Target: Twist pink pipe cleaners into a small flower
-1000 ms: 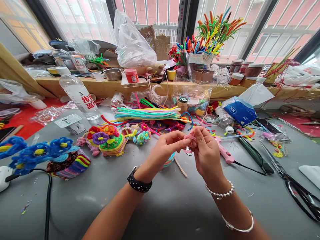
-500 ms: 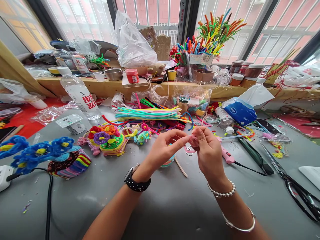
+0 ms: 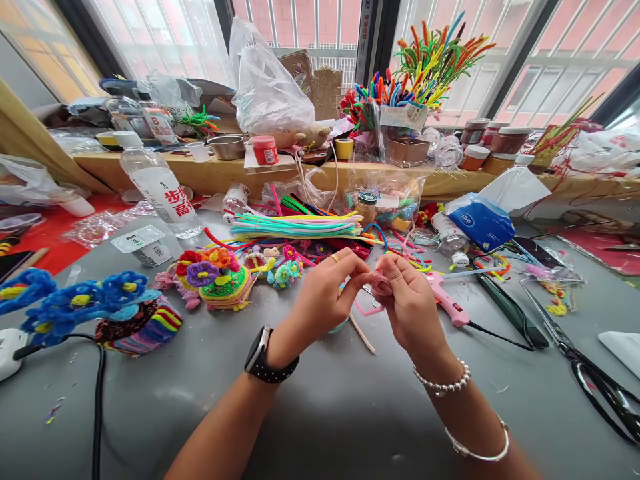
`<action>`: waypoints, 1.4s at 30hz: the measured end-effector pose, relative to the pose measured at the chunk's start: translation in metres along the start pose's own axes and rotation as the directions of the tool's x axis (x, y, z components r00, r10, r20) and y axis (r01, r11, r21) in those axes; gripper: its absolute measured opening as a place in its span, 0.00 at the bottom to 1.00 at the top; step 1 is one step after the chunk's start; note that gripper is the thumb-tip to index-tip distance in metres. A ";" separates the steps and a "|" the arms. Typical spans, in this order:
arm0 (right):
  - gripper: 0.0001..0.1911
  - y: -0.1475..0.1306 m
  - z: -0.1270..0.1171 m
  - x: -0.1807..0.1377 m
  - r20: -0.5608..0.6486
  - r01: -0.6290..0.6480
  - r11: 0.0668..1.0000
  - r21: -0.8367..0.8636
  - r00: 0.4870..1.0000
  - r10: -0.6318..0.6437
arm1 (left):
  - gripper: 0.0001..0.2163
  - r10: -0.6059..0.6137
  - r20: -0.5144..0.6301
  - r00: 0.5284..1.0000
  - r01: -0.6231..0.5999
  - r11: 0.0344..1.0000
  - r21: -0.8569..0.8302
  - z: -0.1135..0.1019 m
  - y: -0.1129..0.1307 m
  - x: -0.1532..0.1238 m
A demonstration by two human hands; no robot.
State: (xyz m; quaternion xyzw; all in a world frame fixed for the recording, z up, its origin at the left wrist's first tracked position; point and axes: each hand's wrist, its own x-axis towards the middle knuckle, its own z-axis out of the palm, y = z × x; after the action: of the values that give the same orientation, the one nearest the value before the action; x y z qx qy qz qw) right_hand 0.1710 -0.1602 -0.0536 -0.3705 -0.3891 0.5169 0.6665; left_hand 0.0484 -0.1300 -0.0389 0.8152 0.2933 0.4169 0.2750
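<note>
A pink pipe cleaner (image 3: 383,288), bent into a small coil, is pinched between the thumb and fingers of my right hand (image 3: 413,303). Its loose tail dangles below, angled near the tabletop. My left hand (image 3: 323,290) meets it from the other side, thumb and fingertips pressed together on the pink piece; the exact contact is partly hidden. Behind my left wrist, a round light-blue piece (image 3: 341,325) shows only in part. Between the hands lies a thin pale stick (image 3: 363,333). A pink glue gun (image 3: 450,303) rests just right of my right hand.
Bundled pipe cleaners (image 3: 295,227) lie beyond my hands. Fuzzy flower cakes (image 3: 225,287) and blue flowers (image 3: 83,303) stand left, near a water bottle (image 3: 160,190). Large black scissors (image 3: 575,353) and a blue tissue pack (image 3: 480,220) are on the right.
My left hand's fingers have curled in from a straighter reach and now pinch at the pink coil. The pink tail has swung left and lower. My right hand has barely shifted.
</note>
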 end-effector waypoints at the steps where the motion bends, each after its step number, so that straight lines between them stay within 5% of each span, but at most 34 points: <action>1: 0.14 0.000 0.000 0.000 0.004 -0.014 1.000 0.015 1.000 0.014 | 0.08 0.032 0.000 0.999 -0.032 0.998 0.045 0.000 -0.001 0.000; 11: 0.17 -0.005 0.004 -0.001 0.128 -0.199 0.971 0.132 0.975 0.183 | 0.09 0.027 0.095 0.995 -0.014 0.991 -0.136 -0.006 -0.005 0.003; 20: 0.15 -0.009 0.000 0.001 -0.058 -0.102 0.984 0.144 0.992 0.111 | 0.13 -0.052 -0.047 0.998 0.042 0.982 -0.184 0.013 -0.004 -0.001; 27: 0.13 -0.002 -0.001 -0.003 -0.128 0.111 0.972 -0.206 0.982 -0.139 | 0.10 -0.181 -0.081 0.980 0.157 0.958 -0.241 0.028 0.000 -0.006; 34: 0.09 -0.007 -0.005 -0.006 -0.029 0.312 0.745 -0.589 0.914 -0.405 | 0.11 -0.283 -0.078 0.956 0.220 0.865 -0.451 0.027 0.003 -0.007; 38: 0.08 -0.015 -0.010 -0.005 0.079 0.396 0.521 -0.756 0.845 -0.529 | 0.09 -0.280 -0.086 0.956 0.213 0.867 -0.452 0.021 0.003 -0.006; 40: 0.09 -0.018 -0.013 -0.004 0.104 0.395 0.477 -0.785 0.843 -0.528 | 0.09 -0.285 -0.102 0.953 0.216 0.877 -0.430 0.018 0.002 -0.004; 42: 0.10 -0.020 -0.014 -0.003 0.087 0.343 0.568 -0.748 0.899 -0.428 | 0.09 -0.300 -0.121 0.946 0.227 0.882 -0.412 0.015 0.001 -0.003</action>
State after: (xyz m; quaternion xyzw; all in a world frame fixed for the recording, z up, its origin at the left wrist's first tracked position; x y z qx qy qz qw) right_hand 0.1911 -0.1685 -0.0423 -0.5430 -0.6019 0.1326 0.5703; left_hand 0.0602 -0.1362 -0.0474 0.6541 0.3360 0.4984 0.4593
